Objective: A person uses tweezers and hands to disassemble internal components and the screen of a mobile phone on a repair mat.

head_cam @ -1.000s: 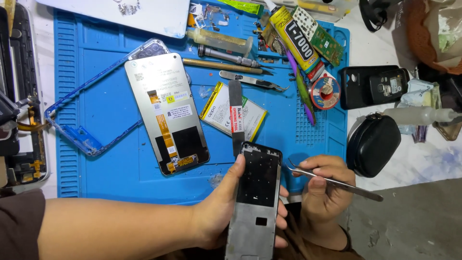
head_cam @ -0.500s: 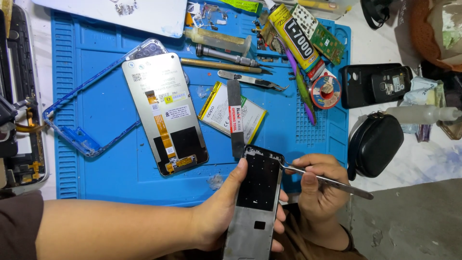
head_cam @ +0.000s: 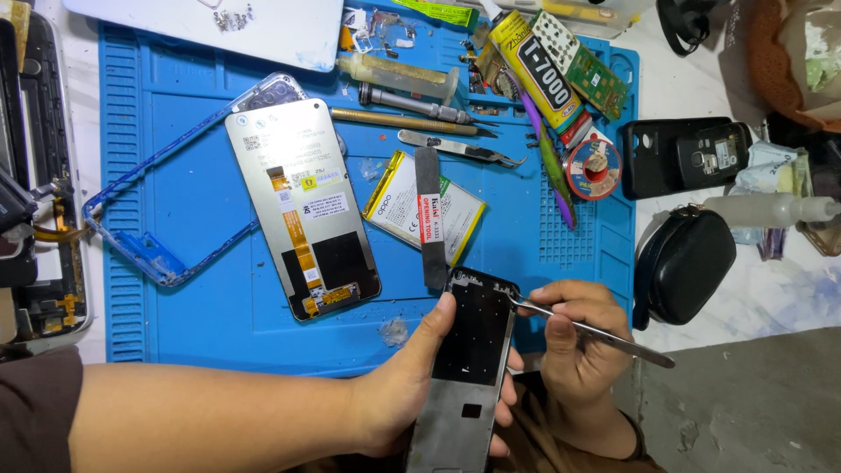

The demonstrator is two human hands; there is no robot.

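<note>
A person's left hand [head_cam: 412, 385] grips a dark phone frame [head_cam: 464, 368] from below at the near edge of a blue work mat [head_cam: 193, 289], the thumb lying along the frame's left edge and the other fingers wrapped behind it, their tips showing at its right side. The right hand [head_cam: 578, 346] pinches a thin metal pry tool [head_cam: 587, 328] between thumb and curled fingers, its tip touching the frame's upper right corner. The frame is held tilted above the mat's front edge, just below a flat opening tool [head_cam: 429, 219] that lies across a yellow-edged battery [head_cam: 412, 206]. To the left on the mat, a phone screen panel [head_cam: 302, 206] lies back side up, overlapping a translucent blue phone bumper [head_cam: 158, 219]. Farther back lie a screwdriver [head_cam: 412, 102], tweezers [head_cam: 460, 149], a yellow glue tube [head_cam: 534, 66] and a green circuit board [head_cam: 596, 79]. Off the mat to the right sit a black phone case [head_cam: 653, 158], a black zip pouch [head_cam: 688, 263] and a clear plastic bottle [head_cam: 771, 208].
</note>
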